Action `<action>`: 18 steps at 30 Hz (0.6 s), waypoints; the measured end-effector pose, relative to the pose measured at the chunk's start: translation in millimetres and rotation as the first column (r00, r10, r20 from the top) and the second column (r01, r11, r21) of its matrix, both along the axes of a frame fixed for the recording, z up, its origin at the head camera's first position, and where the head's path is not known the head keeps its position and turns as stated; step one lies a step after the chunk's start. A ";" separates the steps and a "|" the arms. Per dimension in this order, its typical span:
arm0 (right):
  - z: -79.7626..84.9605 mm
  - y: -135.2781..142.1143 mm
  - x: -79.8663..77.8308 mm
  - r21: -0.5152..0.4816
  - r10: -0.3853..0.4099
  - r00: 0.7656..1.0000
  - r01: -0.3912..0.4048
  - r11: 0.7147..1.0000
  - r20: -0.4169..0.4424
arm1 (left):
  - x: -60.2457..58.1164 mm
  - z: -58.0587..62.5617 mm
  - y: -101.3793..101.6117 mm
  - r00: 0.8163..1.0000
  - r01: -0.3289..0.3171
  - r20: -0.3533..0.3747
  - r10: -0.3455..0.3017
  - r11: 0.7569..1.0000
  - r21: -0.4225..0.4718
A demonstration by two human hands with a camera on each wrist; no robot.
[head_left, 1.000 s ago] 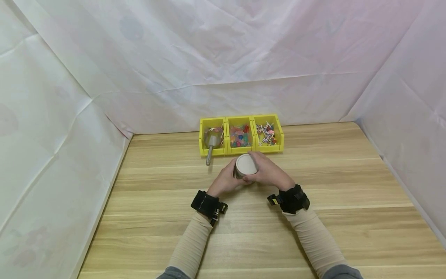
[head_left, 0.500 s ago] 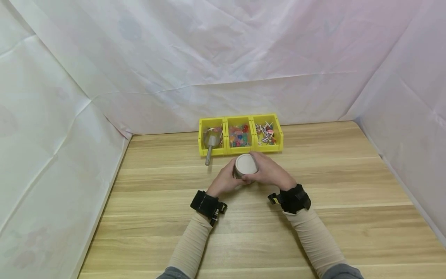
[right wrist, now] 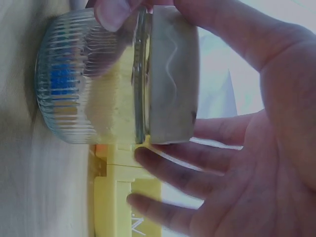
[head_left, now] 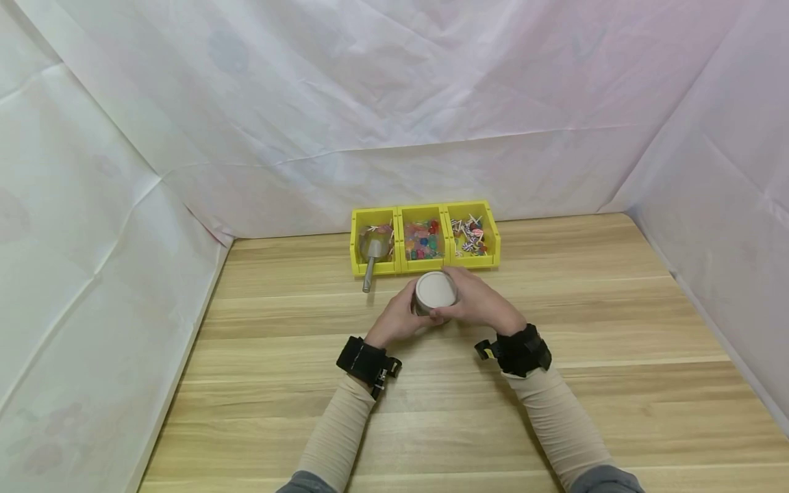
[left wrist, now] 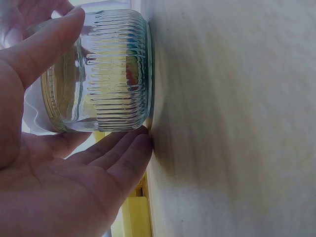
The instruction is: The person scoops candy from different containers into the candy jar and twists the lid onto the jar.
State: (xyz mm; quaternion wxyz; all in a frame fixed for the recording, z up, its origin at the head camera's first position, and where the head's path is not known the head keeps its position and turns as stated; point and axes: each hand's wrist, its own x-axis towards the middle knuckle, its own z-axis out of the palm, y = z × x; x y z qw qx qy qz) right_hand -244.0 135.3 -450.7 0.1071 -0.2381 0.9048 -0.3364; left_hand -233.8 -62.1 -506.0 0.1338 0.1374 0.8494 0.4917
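Note:
A ribbed clear glass jar (left wrist: pixel 118 74) stands upright on the wooden table, with red and blue patches showing through its wall. On its top sits a round whitish lid (head_left: pixel 435 290), whose side shows close against the glass rim in the right wrist view. My left hand (head_left: pixel 396 320) holds the jar, thumb on one side and fingers along the other. From the right, my right hand (head_left: pixel 482 301) grips the lid between thumb and forefinger. Its other fingers (right wrist: pixel 173 173) are spread beside the jar.
Just behind the jar stand three joined yellow bins (head_left: pixel 425 267). Wrapped candies (head_left: pixel 422 239) fill the middle one, and lollipops (head_left: pixel 473 236) lie in the right one. A metal scoop (head_left: pixel 372 263) leans out of the left bin. White cloth (head_left: pixel 394 103) walls surround the table.
Both hands stay on the jar and lid. My right wrist has shifted very slightly to the right; nothing else visibly moves.

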 end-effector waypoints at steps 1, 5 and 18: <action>-0.3 -0.9 0.0 -0.001 0.004 1.000 -0.004 1.000 -0.007 | -0.3 -0.3 0.1 1.000 -0.001 0.001 0.001 1.000 -0.001; -2.0 -3.8 -0.4 0.014 0.015 0.999 -0.015 1.000 -0.029 | -0.9 -0.8 0.6 1.000 -0.005 0.005 0.005 1.000 -0.009; -7.3 -3.7 -1.3 0.043 0.006 1.000 -0.005 0.999 -0.029 | 0.0 0.9 1.1 1.000 0.002 0.000 -0.002 1.000 0.001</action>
